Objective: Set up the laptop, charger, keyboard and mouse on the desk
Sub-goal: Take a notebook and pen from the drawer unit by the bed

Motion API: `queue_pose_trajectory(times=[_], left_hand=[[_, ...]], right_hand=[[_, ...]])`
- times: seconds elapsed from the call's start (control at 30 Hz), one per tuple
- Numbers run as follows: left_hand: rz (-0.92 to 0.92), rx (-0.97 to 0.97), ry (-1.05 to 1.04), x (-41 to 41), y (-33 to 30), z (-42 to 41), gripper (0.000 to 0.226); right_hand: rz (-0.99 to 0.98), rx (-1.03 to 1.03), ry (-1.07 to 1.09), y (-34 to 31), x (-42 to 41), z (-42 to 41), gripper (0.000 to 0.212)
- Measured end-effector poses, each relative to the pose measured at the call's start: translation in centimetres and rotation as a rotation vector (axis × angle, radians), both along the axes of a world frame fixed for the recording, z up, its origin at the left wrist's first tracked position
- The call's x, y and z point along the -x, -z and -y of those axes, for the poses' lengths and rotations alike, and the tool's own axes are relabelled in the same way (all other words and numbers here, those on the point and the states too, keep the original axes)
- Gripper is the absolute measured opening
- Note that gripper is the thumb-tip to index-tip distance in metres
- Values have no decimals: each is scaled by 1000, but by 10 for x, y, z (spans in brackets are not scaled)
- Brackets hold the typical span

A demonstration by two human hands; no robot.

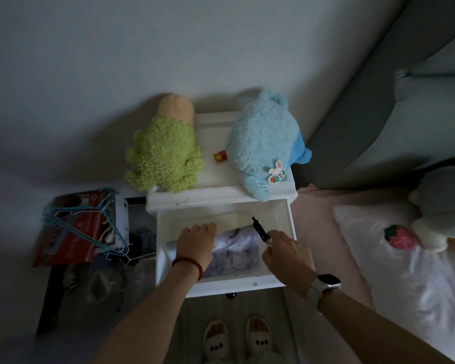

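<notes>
Fingers of the right hand (286,254) pinch one black pen (260,229) over the open white drawer (166,269), while the left hand (195,243) lies flat, fingers together, on papers (237,252) inside. Two plush toys, green (163,156) and blue (263,145), sit on the nightstand (213,193); two slippers (237,340) lie below. Laptop, charger, keyboard and mouse are not visible, and no writing is legible.

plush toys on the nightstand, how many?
2. Green plush lies on the left of the nightstand top; blue plush on the right. Another pale plush sits on the bed, not the nightstand.
</notes>
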State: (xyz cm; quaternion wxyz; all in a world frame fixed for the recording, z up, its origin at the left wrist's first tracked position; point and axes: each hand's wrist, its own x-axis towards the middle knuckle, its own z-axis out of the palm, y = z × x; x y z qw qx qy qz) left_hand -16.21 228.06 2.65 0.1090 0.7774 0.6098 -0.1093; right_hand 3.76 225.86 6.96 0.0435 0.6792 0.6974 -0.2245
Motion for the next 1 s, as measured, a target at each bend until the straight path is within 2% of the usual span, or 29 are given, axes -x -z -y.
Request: queue_pose_trajectory(times=[0.07, 0.17, 0.27, 0.4, 0.47, 0.53, 0.7, 0.8, 0.93, 1.0], left_hand=[[-1, 35, 16, 0, -17, 10, 32], [33, 22, 23, 0, -34, 28, 33], [145, -16, -1, 3, -60, 32, 22], [407, -50, -98, 15, -94, 23, 21], [544, -82, -203, 19, -112, 15, 21], [680, -82, -328, 22, -134, 7, 33], [1153, -56, -574, 27, -174, -5, 36], [1314, 0, -660, 29, -185, -6, 40], [1465, 20, -746, 34, -189, -8, 12], [1501, 29, -798, 33, -191, -8, 9]], right_hand=[[-15, 48, 17, -16, -7, 0, 17], [-124, 74, 66, -36, -13, -5, 14], [-254, -20, 122, -60, -14, -11, 11], [-307, -208, 198, -99, -15, -17, 12], [-427, -260, 298, -111, -13, -20, 17], [-538, -320, 398, -124, -10, -26, 16], [-707, -243, 565, -150, 10, -43, 18], [-773, -185, 597, -167, 26, -50, 26], [-862, -226, 570, -185, 36, -55, 5], [-893, -196, 565, -187, 38, -59, 6]])
